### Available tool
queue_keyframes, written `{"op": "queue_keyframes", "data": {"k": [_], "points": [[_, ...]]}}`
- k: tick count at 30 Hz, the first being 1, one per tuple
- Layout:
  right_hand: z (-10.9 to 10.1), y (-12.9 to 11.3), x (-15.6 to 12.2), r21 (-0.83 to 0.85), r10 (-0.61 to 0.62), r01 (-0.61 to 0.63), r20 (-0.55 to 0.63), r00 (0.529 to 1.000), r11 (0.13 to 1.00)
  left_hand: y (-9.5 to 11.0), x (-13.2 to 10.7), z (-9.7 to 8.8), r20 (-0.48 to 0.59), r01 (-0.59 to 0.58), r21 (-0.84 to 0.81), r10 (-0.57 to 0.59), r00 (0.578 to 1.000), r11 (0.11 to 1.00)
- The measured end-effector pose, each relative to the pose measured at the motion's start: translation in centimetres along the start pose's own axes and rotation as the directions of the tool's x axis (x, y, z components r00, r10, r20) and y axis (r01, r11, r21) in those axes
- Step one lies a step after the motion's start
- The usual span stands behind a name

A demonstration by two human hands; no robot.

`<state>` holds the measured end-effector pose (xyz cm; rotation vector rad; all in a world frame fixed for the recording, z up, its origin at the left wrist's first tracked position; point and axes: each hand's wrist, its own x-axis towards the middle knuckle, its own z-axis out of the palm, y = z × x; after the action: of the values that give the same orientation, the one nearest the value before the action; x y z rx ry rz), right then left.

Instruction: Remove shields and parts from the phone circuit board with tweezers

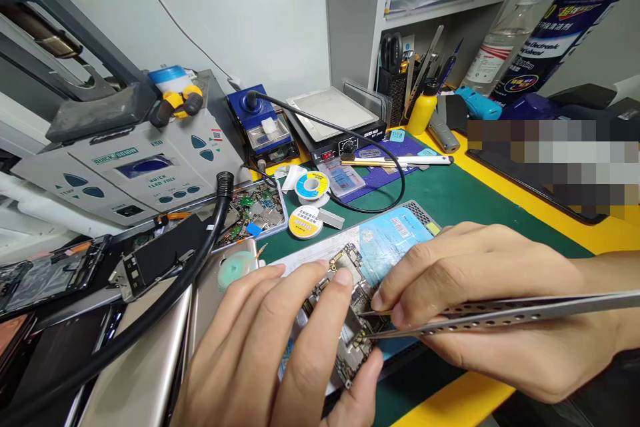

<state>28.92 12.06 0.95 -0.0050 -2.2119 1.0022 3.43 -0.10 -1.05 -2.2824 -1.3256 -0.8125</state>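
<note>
An opened phone [385, 240] lies on the green mat [450, 193], its circuit board [345, 267] and blue-labelled battery showing. My left hand [280, 353] rests on the phone with fingers pressed on the board, thumb at its lower edge. My right hand [480, 307] pinches steel tweezers [500, 313], whose tips touch the board near the middle.
A grey hot-air station [150, 160] with a black hose [165, 300] stands at left, with phone parts and a tray of boards [255, 210] below it. A blue soldering stand [260, 123], heating plate [335, 113], solder reels [313, 187] and tool cup [400, 73] sit behind.
</note>
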Motion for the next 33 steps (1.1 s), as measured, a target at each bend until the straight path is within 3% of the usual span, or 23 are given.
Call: {"op": "queue_keyframes", "data": {"k": [33], "points": [[0.22,0.16,-0.28,-0.017,0.035,-0.035,0.012,0.999,0.999,0.14,0.34,0.14,0.010,0.023,-0.013,-0.023,1.000,1.000]]}}
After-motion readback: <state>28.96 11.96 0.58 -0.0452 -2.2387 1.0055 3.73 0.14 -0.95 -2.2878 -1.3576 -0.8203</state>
